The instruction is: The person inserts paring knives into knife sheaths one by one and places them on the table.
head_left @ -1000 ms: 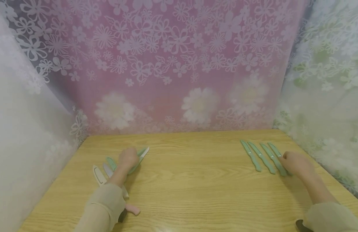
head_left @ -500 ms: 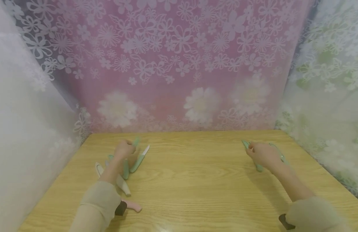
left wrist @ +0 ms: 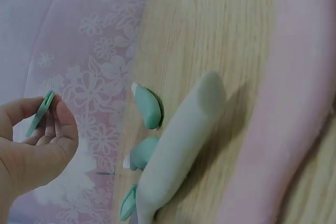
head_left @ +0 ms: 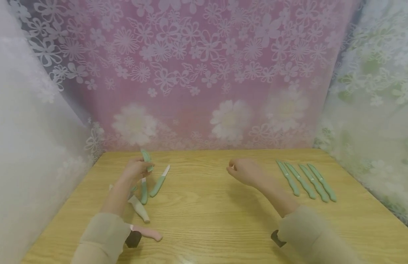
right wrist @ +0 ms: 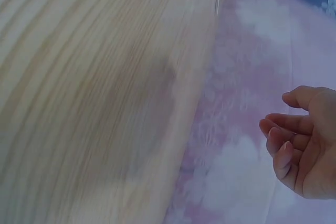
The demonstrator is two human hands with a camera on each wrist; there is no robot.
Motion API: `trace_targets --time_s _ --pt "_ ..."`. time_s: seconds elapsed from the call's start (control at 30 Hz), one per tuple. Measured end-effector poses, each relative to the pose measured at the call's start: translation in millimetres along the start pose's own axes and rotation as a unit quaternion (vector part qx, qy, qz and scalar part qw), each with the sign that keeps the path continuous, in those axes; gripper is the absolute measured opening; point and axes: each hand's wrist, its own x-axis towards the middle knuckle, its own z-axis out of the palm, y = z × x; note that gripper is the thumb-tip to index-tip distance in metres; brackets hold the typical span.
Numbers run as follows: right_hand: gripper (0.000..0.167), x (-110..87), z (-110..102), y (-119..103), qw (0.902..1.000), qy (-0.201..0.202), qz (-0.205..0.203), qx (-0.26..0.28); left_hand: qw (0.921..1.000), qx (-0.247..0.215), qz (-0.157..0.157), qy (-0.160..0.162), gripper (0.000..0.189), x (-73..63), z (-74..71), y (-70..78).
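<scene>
My left hand [head_left: 136,169] pinches a green knife sheath [head_left: 146,158] between thumb and fingers, raised above the table; its slot shows in the left wrist view. Just below lie two green-handled knives with bare pale blades, a nearer-to-hand knife [head_left: 144,192] and a slanted knife [head_left: 160,181]. A cream-handled knife [head_left: 139,209] and a pink-handled knife [head_left: 149,233] lie closer to me, their blade ends hidden by my arm. Over the table's middle hovers my right hand [head_left: 245,172], holding nothing, its fingers loosely curled in the right wrist view.
On the right side several green knives [head_left: 291,179] lie in a slanted row, their blades covered. Another green piece [left wrist: 128,203] lies partly hidden beside the cream handle. A floral curtain [head_left: 204,91] hangs behind the wooden table [head_left: 207,227].
The left hand has lifted the green sheath up and slightly left, leaving two bare-bladed knives below. My right hand has left the row of knives and moved left to the middle.
</scene>
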Motion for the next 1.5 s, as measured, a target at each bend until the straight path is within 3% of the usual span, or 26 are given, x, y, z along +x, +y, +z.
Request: trace_targets --time_s 0.2,0.37,0.5,0.7,0.9,1.1,1.5 --pt "0.034 33.0 18 -39 0.9993 -0.034 -0.012 0.003 0.9984 -0.053 -0.018 0.001 0.021 -4.2 -6.6 -4.9" --pt "0.030 55.5 30 -71 0.9972 -0.050 -0.054 0.007 0.9961 -0.082 -0.025 0.016 0.021 -10.3 -11.4 -6.4" --pt "0.029 70.3 40 -98 0.9931 -0.076 -0.089 -0.002 0.9961 -0.076 -0.027 0.036 0.029 -12.6 -15.3 -8.5" --pt "0.029 83.5 60 -134 0.9864 -0.091 -0.134 -0.023 0.9966 -0.068 -0.028 0.039 0.019 -12.8 -17.7 -13.5" --pt "0.035 88.1 82 -165 0.9837 -0.080 -0.128 -0.098 0.9953 -0.070 -0.035 0.056 0.024 -12.6 -18.3 -14.9" --pt "0.037 89.4 98 -180 0.9772 -0.105 -0.078 -0.167 0.9927 -0.078 -0.052 0.075 0.028 -13.2 -16.3 -14.8" --pt "0.029 89.7 107 -173 0.9842 -0.120 -0.064 -0.114 0.9945 -0.052 -0.049 0.076 0.030 -14.2 -14.5 -15.9"
